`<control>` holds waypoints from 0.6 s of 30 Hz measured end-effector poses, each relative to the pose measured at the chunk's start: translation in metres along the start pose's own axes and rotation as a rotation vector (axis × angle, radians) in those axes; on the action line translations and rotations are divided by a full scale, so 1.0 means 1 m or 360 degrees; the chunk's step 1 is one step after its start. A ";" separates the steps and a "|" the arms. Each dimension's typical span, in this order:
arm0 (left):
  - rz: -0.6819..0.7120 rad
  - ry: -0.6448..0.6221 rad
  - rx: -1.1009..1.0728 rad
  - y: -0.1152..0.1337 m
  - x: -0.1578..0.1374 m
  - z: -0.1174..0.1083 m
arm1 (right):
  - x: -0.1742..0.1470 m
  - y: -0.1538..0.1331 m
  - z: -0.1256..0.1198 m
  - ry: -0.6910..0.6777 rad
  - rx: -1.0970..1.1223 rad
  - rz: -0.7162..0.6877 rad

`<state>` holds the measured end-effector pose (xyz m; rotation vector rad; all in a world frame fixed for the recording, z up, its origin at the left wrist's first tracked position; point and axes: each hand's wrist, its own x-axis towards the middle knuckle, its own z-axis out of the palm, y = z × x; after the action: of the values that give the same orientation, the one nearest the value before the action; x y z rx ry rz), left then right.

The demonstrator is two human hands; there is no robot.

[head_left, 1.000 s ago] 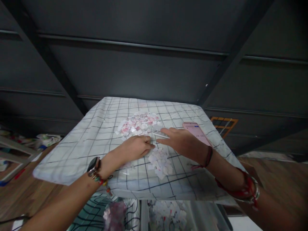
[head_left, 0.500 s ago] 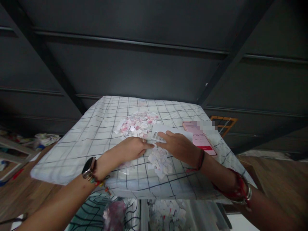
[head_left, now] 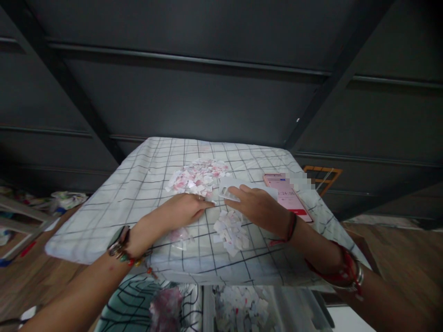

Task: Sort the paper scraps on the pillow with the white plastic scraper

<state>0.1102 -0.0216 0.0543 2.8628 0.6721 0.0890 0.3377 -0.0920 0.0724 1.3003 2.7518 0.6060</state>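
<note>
My left hand [head_left: 185, 210] is closed in a pinch, with a small paper scrap [head_left: 212, 202] at its fingertips. In my right hand [head_left: 254, 205] is a flat white card [head_left: 224, 190] with slots near its left end; the fingers lie over it and hide part of it. Beyond my left hand spreads a large pile of white and pink paper scraps [head_left: 197, 175]. Nearer me, below the right fingertips, is a smaller pile of mostly white scraps [head_left: 231, 233]. A few pinkish scraps [head_left: 180, 237] lie beneath my left wrist, seemingly on or in clear plastic.
The piles rest on a checked white tablecloth [head_left: 131, 184]. A pink-edged phone [head_left: 294, 203] lies to the right. Below the table's front edge are a clear bin of scraps [head_left: 240, 306] and a pinkish plastic bag [head_left: 166, 309]. Dark panels [head_left: 194, 101] rise behind.
My left hand has drawn back slightly to the left, away from my right fingertips. My right hand stays nearly in place with the white card.
</note>
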 end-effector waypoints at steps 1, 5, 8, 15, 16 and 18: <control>-0.0010 0.0033 0.0011 -0.001 0.000 0.001 | -0.001 0.001 -0.004 0.0047 -0.0033 0.0013; -0.0087 0.0112 0.0057 -0.001 -0.001 -0.001 | -0.008 0.006 -0.028 0.0201 -0.0218 0.0184; -0.0145 0.0085 0.0073 0.002 -0.003 -0.006 | -0.019 0.012 -0.046 0.0266 -0.0232 0.0290; -0.0197 0.0136 0.0028 0.000 -0.015 -0.021 | -0.046 0.030 -0.057 0.0397 -0.0006 0.0302; -0.0206 0.0148 0.0024 -0.002 -0.018 -0.022 | -0.047 0.031 -0.056 0.0377 0.0016 0.0293; -0.0236 0.0177 0.0027 -0.007 -0.025 -0.023 | -0.047 0.030 -0.054 0.0346 0.0022 0.0271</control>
<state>0.0824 -0.0226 0.0752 2.8298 0.9086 0.2221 0.3797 -0.1280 0.1265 1.5717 2.8347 0.7853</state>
